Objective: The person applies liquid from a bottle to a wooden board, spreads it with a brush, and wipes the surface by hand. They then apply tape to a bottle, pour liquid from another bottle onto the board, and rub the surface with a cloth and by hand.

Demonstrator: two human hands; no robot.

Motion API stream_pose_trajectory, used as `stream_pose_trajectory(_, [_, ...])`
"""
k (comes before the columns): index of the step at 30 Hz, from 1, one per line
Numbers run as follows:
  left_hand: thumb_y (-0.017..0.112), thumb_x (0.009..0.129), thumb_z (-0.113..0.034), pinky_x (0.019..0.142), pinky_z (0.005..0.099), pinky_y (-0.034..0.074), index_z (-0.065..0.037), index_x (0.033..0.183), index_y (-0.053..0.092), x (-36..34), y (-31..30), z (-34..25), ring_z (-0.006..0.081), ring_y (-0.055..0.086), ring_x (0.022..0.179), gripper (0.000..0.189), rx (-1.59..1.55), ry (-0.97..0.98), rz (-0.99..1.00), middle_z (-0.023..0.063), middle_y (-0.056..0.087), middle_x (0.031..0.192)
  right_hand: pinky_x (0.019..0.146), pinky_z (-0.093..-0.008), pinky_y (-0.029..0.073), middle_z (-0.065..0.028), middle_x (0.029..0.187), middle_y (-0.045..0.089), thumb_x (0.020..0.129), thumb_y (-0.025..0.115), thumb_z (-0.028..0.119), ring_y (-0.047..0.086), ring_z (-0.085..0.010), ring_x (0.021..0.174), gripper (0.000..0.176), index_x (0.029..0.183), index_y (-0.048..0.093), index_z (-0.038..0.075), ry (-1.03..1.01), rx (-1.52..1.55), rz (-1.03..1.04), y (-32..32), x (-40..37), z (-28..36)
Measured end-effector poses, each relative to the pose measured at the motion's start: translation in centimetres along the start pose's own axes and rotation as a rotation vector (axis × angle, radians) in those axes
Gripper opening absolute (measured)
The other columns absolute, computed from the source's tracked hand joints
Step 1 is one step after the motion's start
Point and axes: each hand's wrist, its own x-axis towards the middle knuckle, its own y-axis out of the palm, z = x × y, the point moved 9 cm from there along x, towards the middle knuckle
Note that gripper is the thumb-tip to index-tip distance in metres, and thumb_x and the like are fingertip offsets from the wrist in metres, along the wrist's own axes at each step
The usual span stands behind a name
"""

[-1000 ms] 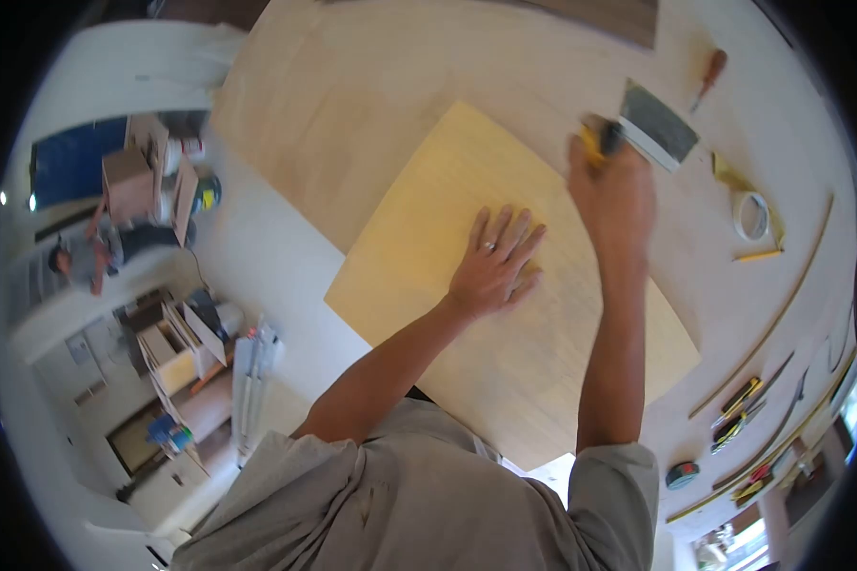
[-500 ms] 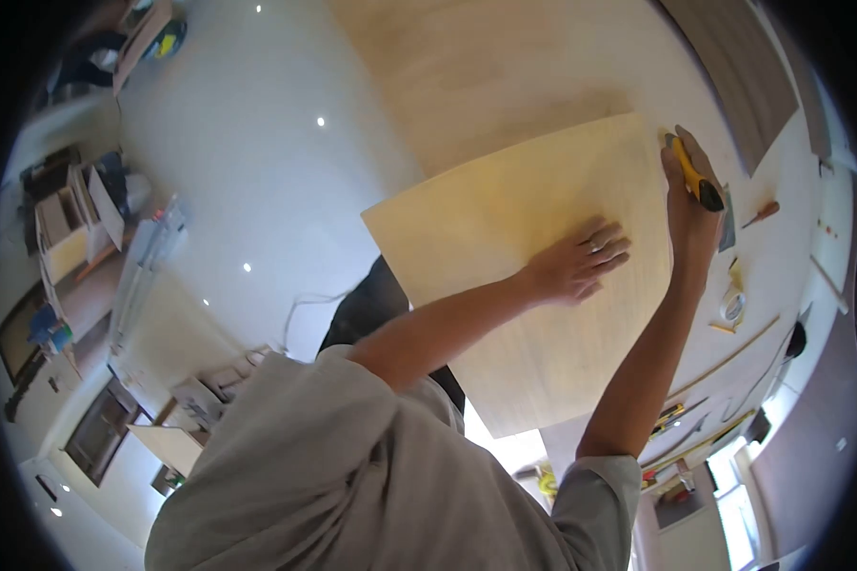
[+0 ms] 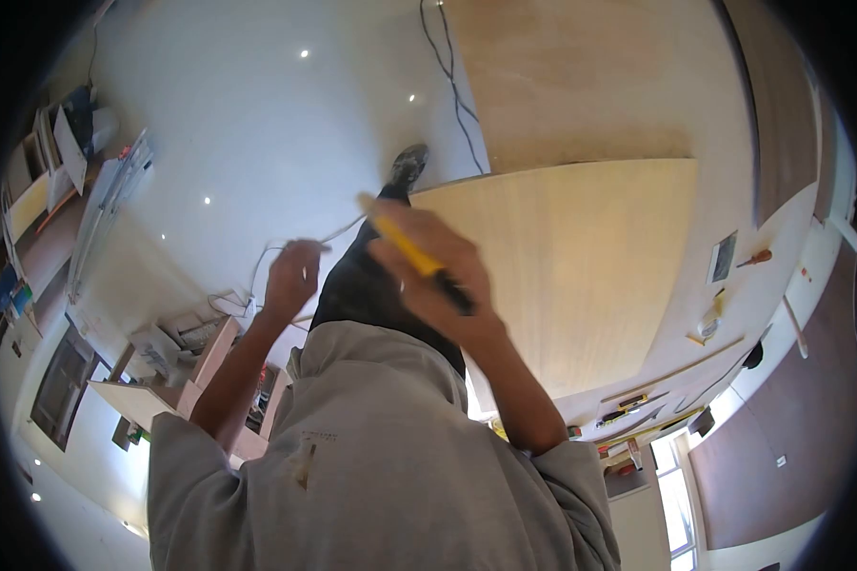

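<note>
One yellow-and-black tool, probably a cutter, sits in the right hand, and that grip is wrapped right round the handle. From this angle it's in front of the left edge of the pale board, tip poking left past the board's corner. Too blurry to say if any blade is out. The left hand hangs well left of the board, fingers curled, but I can't tell whether that grip is pinching anything. The board itself lies flat on the counter, no hand pressing on it.

What could go wrong, imo: if a blade is out, waving it that close to the dark trouser leg, just left of the board, could nick a knee. A careless slip could also scratch the board's face. And with no palm on it, a bump from the body might skid the board into the scraper and screwdriver to its right. There's also a dark cord beyond the board's left corner, near the shoe, so one bad step = trip.

Labels: tiny dark lettering on the grey shirt, lower left of the board, maybe ending in "WAY", wouldn't swear to it. Can't read anything on the tool.
</note>
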Motion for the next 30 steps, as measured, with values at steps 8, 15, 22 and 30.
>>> stream_pose_trajectory(8, [0.069,0.101,-0.014,0.104,0.0351,0.051,-0.007,0.137,0.068,12.9,3.4,-7.7,0.0177,0.066,0.111,0.037,-0.883,-0.313,0.172,0.0082,0.071,0.127,0.084,-0.0247,0.051,-0.0028,0.104,0.069,0.098,0.073,0.006,0.062,-0.0084,0.097,0.025,0.122,0.066,0.004,0.508,-0.007,-0.492,-21.9,-8.9,-7.6])
stream_pose_trajectory(15, [0.075,0.095,-0.011,0.099,0.0376,0.055,-0.012,0.143,0.064,13.9,3.2,-12.8,0.0238,0.07,0.111,0.049,-0.608,0.076,0.2,0.0094,0.071,0.131,0.102,-0.0347,0.051,-0.0101,0.119,0.07,0.103,0.067,0.019,0.065,-0.0183,0.114,0.026,0.12,0.072,0.0,0.292,-0.134,-0.891,-29.8,-7.1,-2.6])
stream_pose_trajectory(22, [0.078,0.093,-0.009,0.1,0.0368,0.055,-0.008,0.143,0.064,12.1,3.1,-10.8,0.021,0.07,0.108,0.051,-0.648,-0.038,0.227,0.0108,0.072,0.125,0.075,-0.0312,0.06,-0.0098,0.103,0.073,0.096,0.08,0.022,0.071,-0.0168,0.084,0.029,0.105,0.071,-0.004,0.172,-0.5,-0.883,-26.3,3.8,-4.0])
stream_pose_trajectory(30, [0.071,0.097,-0.008,0.091,0.033,0.057,-0.005,0.142,0.061,5.6,6.8,-3.8,0.0204,0.071,0.1,0.047,-0.708,-0.355,0.056,0.0132,0.07,0.119,0.077,-0.036,0.052,-0.0098,0.087,0.064,0.083,0.084,0.004,0.061,-0.0275,0.08,0.017,0.088,0.068,0.003,0.076,-0.001,-0.268,1.0,4.6,-2.3])
